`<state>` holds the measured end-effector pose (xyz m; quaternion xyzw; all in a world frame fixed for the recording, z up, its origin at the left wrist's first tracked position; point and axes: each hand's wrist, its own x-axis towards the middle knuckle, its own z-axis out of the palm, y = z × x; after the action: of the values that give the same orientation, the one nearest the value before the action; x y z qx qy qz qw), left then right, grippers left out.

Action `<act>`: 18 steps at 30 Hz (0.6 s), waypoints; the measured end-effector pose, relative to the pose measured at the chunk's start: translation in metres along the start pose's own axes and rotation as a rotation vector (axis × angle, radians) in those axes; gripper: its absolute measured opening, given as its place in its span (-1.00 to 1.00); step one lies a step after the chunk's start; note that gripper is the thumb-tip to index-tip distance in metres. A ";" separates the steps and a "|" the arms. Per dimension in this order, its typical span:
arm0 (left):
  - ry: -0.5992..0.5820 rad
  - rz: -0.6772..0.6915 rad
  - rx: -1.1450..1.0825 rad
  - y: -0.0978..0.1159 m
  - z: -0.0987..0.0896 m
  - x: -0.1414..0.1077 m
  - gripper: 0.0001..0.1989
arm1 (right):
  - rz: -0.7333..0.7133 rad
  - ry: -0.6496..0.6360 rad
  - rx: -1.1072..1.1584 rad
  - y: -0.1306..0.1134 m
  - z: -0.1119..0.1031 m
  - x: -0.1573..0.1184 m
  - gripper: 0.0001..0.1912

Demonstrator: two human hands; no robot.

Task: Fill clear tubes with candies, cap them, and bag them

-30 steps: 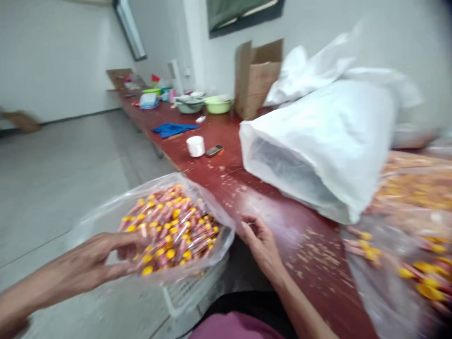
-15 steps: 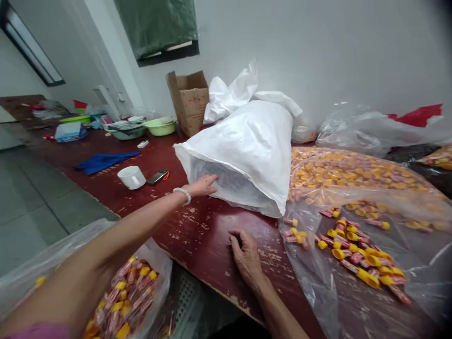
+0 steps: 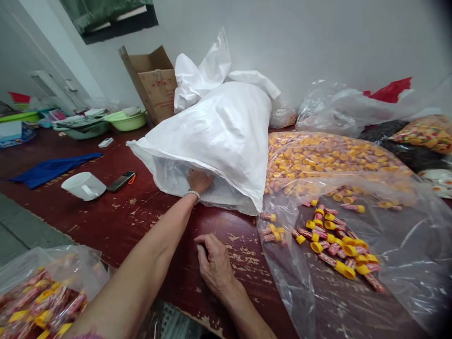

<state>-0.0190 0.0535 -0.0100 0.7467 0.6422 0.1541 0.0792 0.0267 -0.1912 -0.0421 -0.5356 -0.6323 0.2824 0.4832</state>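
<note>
A big white woven sack (image 3: 226,127) lies on its side on the dark red table, its mouth facing me, with a clear plastic liner (image 3: 165,176) inside. My left hand (image 3: 200,181), with a beaded bracelet at the wrist, reaches into that mouth; its fingers are mostly hidden in the liner's shadow. On the table in front of the sack rests my right hand (image 3: 216,263), loosely curved, thumb apart from the fingers, holding nothing. To its right, pink-wrapped candies with yellow ring-like ends (image 3: 339,240) lie loose on clear plastic sheeting.
A large clear bag of yellow-ended candies (image 3: 328,153) sits right of the sack. Another open bag of candies (image 3: 42,301) is at lower left. On the table's left are a white mug (image 3: 83,186), a phone (image 3: 122,181), a blue cloth (image 3: 56,168) and a cardboard box (image 3: 158,92).
My left hand has gone from the sack's edge deeper into its mouth. The view has swung right. My right hand stays on the table.
</note>
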 end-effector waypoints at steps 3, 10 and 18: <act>0.083 0.008 0.069 0.007 0.003 -0.018 -0.56 | -0.025 0.010 0.016 0.001 0.001 0.000 -0.76; 0.127 0.055 0.089 0.021 -0.002 -0.078 -0.70 | -0.017 0.263 0.045 0.012 -0.015 0.007 -0.75; 0.173 0.027 0.060 0.031 -0.001 -0.162 -0.74 | 0.047 0.532 -0.195 0.023 -0.033 0.002 -0.62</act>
<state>-0.0112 -0.1110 -0.0199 0.7411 0.6410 0.1998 -0.0012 0.0664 -0.1886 -0.0497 -0.6494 -0.4950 0.0808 0.5716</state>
